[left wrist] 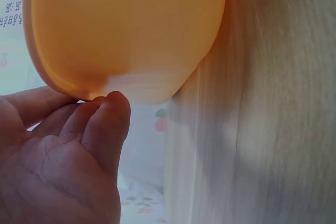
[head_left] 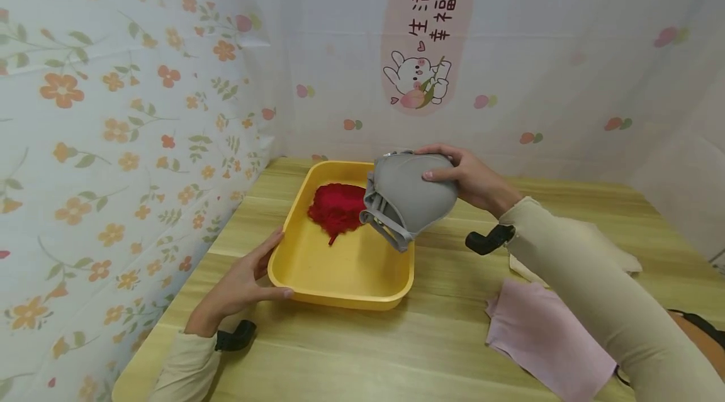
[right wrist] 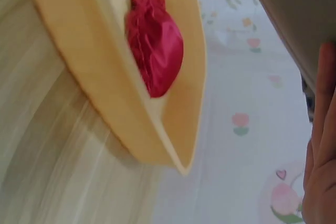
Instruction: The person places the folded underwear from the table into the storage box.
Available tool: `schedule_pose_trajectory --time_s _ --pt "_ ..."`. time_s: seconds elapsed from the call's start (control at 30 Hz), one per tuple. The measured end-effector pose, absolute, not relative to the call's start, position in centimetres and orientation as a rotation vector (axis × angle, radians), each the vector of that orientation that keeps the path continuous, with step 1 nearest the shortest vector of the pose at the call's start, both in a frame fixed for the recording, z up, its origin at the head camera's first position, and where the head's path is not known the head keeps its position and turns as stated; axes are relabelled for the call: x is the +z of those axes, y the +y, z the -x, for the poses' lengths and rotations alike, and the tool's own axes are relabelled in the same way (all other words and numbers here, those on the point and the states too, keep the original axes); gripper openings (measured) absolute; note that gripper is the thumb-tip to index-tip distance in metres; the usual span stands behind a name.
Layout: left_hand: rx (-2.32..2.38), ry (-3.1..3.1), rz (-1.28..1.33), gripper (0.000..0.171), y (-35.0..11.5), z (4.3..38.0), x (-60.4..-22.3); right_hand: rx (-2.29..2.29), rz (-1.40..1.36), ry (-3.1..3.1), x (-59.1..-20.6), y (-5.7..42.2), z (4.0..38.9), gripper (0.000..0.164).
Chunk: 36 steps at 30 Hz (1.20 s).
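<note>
A folded grey bra (head_left: 416,191) with a smooth rounded cup and looped straps is held by my right hand (head_left: 472,178) over the right side of a yellow bin (head_left: 340,298). Its thumb lies across the cup; the other fingers are partly hidden behind. Inside the bin, toward the back, lies a shiny red drawstring pouch (head_left: 335,208), also seen in the right wrist view as a satin pouch (right wrist: 155,43). My left hand (head_left: 240,285) holds the bin at its near left corner. In the left wrist view, fingertips (left wrist: 107,111) meet the bin's edge.
On the wooden table (head_left: 453,339), a pink cloth (head_left: 544,339) lies at the right, with a cream cloth (head_left: 617,254) behind it, partly under the right sleeve. A brown object (head_left: 699,339) shows at the right edge. A patterned curtain (head_left: 317,75) hangs behind and at the left.
</note>
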State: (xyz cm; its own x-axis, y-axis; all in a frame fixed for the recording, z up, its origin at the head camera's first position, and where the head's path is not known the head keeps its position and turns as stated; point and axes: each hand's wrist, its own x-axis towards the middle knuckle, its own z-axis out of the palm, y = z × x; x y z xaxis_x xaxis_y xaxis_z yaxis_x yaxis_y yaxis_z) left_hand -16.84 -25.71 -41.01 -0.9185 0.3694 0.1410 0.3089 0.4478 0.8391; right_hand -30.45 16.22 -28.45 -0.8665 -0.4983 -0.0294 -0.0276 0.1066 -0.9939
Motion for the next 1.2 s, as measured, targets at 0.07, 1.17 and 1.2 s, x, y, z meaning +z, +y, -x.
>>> schedule_pose_trajectory --time_s 0.07,1.17,1.2 --pt "1.490 2.624 -0.613 0.107 -25.6 16.8 -41.0 -1.872 0.487 2.004 -28.6 15.2 30.8 0.044" --pt "1.453 2.629 -0.639 0.108 -25.6 16.7 -40.5 -2.354 -0.128 1.851 -32.7 2.3 33.5 0.066" --pt "1.449 2.630 -0.645 0.107 -25.6 16.7 -40.5 -2.356 -0.155 1.859 -32.9 2.0 33.5 0.067"
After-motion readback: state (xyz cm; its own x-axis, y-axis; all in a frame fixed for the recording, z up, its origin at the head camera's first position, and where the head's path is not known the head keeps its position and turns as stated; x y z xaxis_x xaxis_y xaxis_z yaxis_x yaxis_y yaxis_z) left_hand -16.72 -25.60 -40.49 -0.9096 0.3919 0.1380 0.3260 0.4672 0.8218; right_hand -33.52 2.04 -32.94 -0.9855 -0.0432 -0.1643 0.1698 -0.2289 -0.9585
